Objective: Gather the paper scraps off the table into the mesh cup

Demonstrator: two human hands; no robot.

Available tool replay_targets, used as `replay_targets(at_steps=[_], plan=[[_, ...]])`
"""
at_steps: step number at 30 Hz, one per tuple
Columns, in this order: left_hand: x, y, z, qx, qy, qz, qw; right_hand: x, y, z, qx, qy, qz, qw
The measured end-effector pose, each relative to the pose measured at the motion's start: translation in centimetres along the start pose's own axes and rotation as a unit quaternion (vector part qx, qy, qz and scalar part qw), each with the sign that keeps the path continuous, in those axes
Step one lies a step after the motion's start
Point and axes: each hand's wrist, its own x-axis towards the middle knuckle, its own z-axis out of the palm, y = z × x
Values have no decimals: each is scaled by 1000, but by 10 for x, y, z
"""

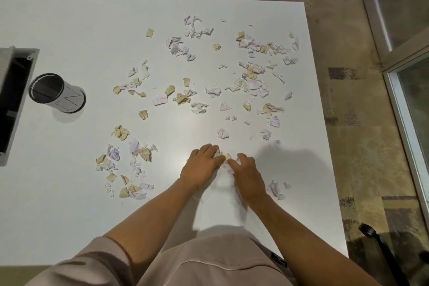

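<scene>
Left hand [202, 163], right hand [247, 173] cup scraps [223, 157] together, lower centre; squeeze tight before lifting to cup [56, 93], far left.

Both forearms reach forward over the table [69, 30]; left hand [201, 166] and right hand [247, 175] cupped together, fingertips nearly meeting.

Bright overhead glare on table [69, 193], soft shadows, wide-angle distortion.

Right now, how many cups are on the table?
1. The mesh cup stands on the left part of the table, beside the recessed cable box, well away from both hands and the scattered paper scraps.
</scene>
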Motion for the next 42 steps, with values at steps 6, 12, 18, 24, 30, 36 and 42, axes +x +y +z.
replay_targets(at_steps=[6, 12, 18, 24, 30, 36, 42], plan=[[-3, 7, 6, -53, -11, -58, 997, 4, 12, 14, 21, 80, -49, 995], [-5, 11, -5, -118, -18, -198, 973, 7, 14, 1, 226, 136, -24, 964], [-16, 12, -21, -249, 59, -258, 932, 21, 18, -17, 294, 13, 80, 952], [-31, 17, -50, -357, 129, -344, 859, 24, 12, -33, 360, -5, 99, 928], [-50, -5, -65, -465, 190, -397, 768, 29, -5, -35, 446, -52, 139, 882], [-77, -63, -94, -502, 222, -402, 733, 36, -77, -53, 536, -32, 143, 831], [-101, -135, -139, -487, 269, -405, 726, 51, -167, -56, 570, -14, 140, 809]])
